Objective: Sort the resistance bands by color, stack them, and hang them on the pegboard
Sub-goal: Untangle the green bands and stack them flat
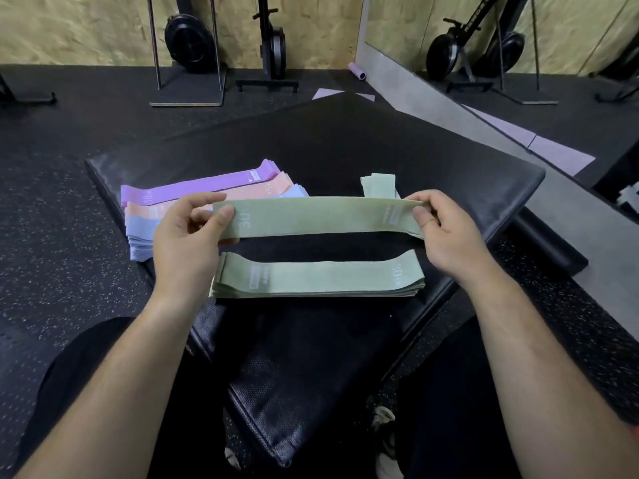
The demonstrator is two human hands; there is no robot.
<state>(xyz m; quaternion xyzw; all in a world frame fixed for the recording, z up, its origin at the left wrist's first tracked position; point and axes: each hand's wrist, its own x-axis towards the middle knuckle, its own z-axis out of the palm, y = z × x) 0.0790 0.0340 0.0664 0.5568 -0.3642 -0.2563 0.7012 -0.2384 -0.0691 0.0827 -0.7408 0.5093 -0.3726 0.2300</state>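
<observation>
Left grip (192, 236), right grip (446, 233) pinching green band (318, 217), black pad (345, 150), speckled floor (52, 236), plywood wall (86, 25)

The room is looking dim. Soft light is coming from above and shining palely on the black pad (345, 150) in the middle. Lines are bending near the edges of the frame. The wall (86, 25) at the top is looking a little blurry.

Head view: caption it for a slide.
Left hand and right hand hold a green band near the green stack on the black pad.
</observation>
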